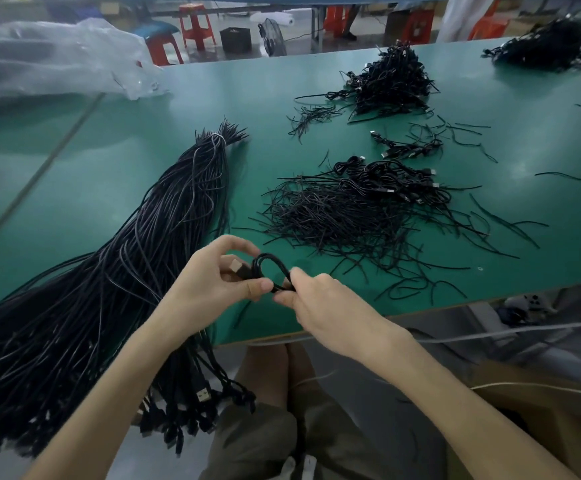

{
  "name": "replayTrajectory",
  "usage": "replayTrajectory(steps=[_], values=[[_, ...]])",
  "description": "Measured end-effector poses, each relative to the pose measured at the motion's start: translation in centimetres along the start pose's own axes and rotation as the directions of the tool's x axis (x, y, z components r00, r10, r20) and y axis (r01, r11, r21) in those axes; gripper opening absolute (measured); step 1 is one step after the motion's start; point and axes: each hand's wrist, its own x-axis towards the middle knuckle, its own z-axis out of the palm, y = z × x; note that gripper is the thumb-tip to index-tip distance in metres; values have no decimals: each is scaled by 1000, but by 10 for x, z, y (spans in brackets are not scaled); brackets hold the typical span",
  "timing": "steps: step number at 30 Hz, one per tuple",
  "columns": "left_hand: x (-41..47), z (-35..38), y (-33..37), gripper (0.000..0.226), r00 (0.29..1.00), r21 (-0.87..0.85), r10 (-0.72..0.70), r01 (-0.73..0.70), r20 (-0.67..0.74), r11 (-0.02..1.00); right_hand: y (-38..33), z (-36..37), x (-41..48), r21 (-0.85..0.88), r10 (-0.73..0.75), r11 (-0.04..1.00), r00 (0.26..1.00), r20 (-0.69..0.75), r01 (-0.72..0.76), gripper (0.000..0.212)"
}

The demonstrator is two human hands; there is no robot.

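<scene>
Over the near edge of the green table (143, 174), both my hands hold one coiled black cable (271, 268). My left hand (213, 282) pinches the coil at its left side, thumb and fingers curled round it, with a plug end showing by the fingers. My right hand (320, 306) pinches the coil's lower right part. A large bundle of long black cables (136, 271) lies to the left, tied with a white band at its far end, its plug ends hanging off the table edge. A heap of short black ties (344, 216) lies just beyond my hands.
Small coiled cables (396, 183) lie behind the ties, with a bigger pile (389, 81) farther back and another pile (545, 46) at the far right. A clear plastic bag (53, 60) sits at the back left. Red stools (195, 26) stand beyond the table.
</scene>
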Motion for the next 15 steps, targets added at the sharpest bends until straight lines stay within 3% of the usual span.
replayTrajectory(steps=[2,5,7,9,12,13,15], values=[[-1,-5,-1,61,998,158,32,-39,49,987,1,0,-3,-161,-56,985,998,29,60,29],[0,-9,7,55,975,433,108,-184,196,882,2,-1,-4,-260,-100,958,992,83,119,24],[0,-4,14,49,940,613,128,-305,315,729,3,-3,-4,-310,-99,942,989,107,128,16],[-1,3,20,53,909,758,124,-403,399,513,2,-8,-3,-339,-80,933,988,132,121,10],[-3,6,16,66,872,837,97,-488,480,249,-1,-19,-2,-235,-17,970,981,191,62,16],[-2,6,15,62,859,827,100,-512,503,233,-1,-23,-2,-155,0,987,978,209,33,23],[0,8,16,35,846,797,98,-527,523,294,0,-31,-3,10,16,1000,977,215,-19,28]])
